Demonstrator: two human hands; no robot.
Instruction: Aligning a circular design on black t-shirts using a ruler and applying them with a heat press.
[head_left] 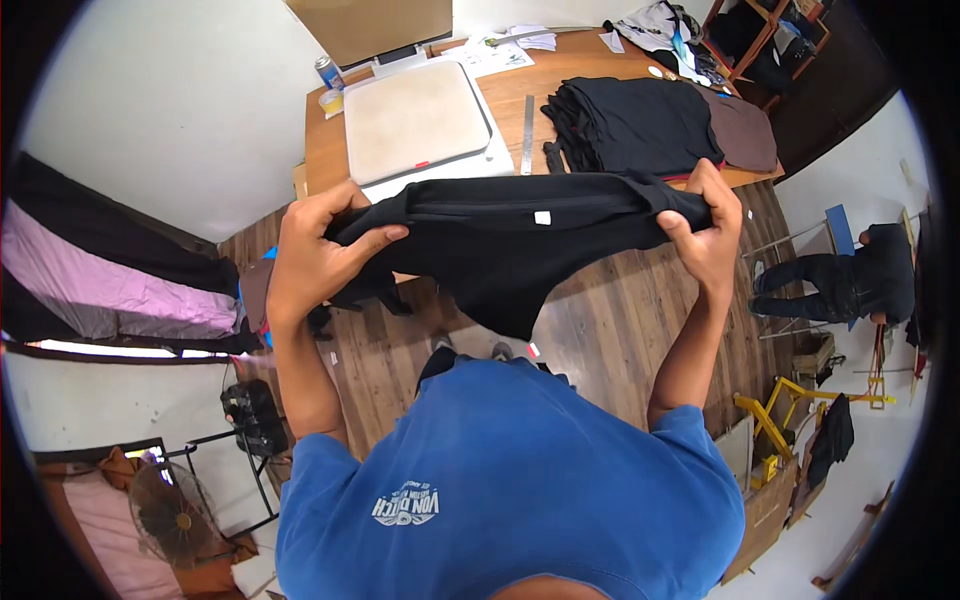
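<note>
Black garment (505, 255), probably a shirt, stretched between left hand (315, 250) and right hand (705, 230)

White walls, wood-plank floor (600, 330) — a wooden table (520, 95), a standing fan (165, 505).

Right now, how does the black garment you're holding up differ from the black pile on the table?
The black garment is a single piece, stretched in the air between the left hand and the right hand; the black pile is several pieces folded and stacked. The garment hangs loose, with a small white tag showing; the pile lies flat on the wooden table, untouched, and shows no tag. Both are dark black fabric.
</note>
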